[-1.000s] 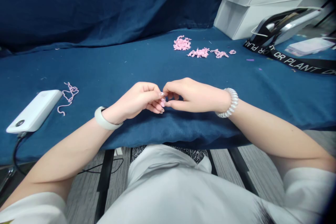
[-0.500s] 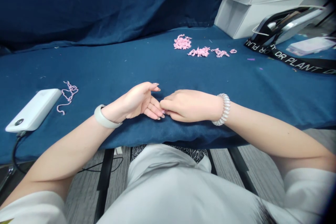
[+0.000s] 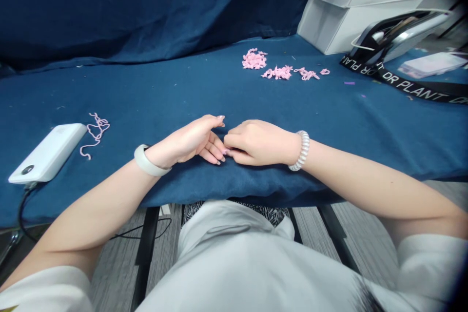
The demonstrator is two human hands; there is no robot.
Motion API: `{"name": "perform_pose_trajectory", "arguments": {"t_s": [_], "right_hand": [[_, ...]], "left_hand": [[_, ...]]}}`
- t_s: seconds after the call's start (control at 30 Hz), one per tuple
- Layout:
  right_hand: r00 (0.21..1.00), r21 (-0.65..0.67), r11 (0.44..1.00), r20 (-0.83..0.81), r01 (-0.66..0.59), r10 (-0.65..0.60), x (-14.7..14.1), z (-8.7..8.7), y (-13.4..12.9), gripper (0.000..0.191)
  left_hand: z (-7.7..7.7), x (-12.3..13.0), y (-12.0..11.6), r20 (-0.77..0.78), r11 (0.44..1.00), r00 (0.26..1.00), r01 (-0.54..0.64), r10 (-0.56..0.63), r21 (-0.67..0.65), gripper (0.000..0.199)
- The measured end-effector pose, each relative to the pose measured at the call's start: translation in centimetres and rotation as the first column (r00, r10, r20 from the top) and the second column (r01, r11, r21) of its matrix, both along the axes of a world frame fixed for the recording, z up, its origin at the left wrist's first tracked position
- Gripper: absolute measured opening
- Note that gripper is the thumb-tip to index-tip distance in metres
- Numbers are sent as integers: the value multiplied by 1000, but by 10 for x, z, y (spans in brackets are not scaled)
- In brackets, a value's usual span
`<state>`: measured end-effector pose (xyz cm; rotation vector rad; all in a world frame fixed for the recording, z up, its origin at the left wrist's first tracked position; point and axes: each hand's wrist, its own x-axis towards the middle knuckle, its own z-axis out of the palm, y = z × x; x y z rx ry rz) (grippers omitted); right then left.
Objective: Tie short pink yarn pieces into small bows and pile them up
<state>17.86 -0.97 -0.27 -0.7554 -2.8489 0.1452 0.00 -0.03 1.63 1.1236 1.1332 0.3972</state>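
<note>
My left hand [image 3: 197,140] is open, palm turned to the right, thumb apart and fingers stretched toward the other hand. My right hand [image 3: 258,142] is closed, back of the hand up, its fingertips pinched together by the left fingertips. A tiny pinkish bit shows at the pinch, too small and covered to make out. Both hands are just above the near edge of the blue cloth [image 3: 171,92]. Beyond them lie small pink yarn pieces in a round heap [image 3: 254,59], a second cluster [image 3: 278,72], a smaller bunch [image 3: 307,73] and a single loop [image 3: 324,71].
A white power bank [image 3: 49,151] with a black cable [image 3: 22,209] lies at left, beside a tangled pink yarn strand [image 3: 97,131]. White boxes [image 3: 329,19], a black lettered strap [image 3: 413,87] and a pale flat case [image 3: 433,64] are at right. Dark blue cloth hangs behind.
My right hand has shifted slightly left and up, its wrist turning a little. My left hand has barely moved, its fingers slightly more tilted. The pink pieces have stayed put.
</note>
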Motion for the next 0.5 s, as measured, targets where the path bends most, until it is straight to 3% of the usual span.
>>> {"name": "perform_pose_trajectory", "arguments": {"t_s": [0.17, 0.33, 0.5], "right_hand": [[991, 59, 996, 119, -70, 63, -4, -1, -6, 22], [981, 97, 989, 166, -115, 98, -5, -1, -5, 21], [986, 87, 991, 140, -106, 93, -7, -6, -1, 20]], "left_hand": [[-1, -6, 5, 29, 991, 997, 72, -69, -114, 51], [-1, -7, 11, 48, 979, 999, 18, -9, -203, 43], [-2, -4, 9, -33, 992, 999, -20, 16, -124, 41]]}}
